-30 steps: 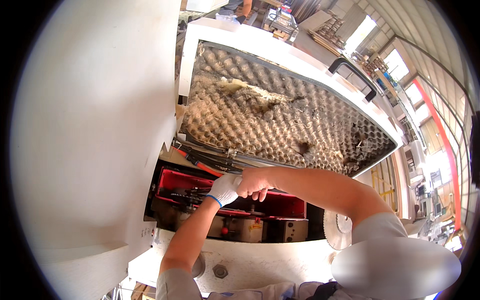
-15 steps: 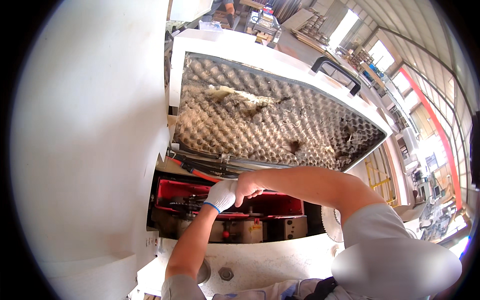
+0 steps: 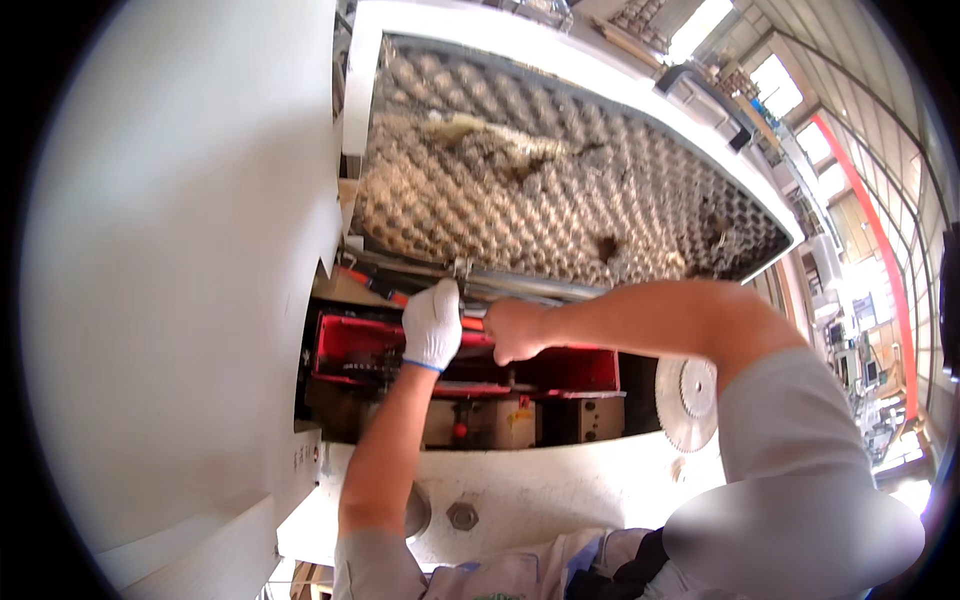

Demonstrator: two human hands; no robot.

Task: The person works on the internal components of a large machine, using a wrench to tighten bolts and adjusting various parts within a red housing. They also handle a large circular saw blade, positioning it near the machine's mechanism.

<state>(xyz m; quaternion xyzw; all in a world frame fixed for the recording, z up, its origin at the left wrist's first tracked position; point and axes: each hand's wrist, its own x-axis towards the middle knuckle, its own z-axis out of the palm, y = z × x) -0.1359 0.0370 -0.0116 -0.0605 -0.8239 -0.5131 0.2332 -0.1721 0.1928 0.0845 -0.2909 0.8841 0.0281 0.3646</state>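
Both hands on metal bar (image 3: 520, 287) | bar lies left-right | left hand (image 3: 432, 325) fingers clamped | right hand (image 3: 515, 331) fisted

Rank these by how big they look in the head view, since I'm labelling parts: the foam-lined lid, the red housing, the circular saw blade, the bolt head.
1. foam-lined lid
2. red housing
3. circular saw blade
4. bolt head
Fisheye bending and differing nearness make only this apparent order sure.
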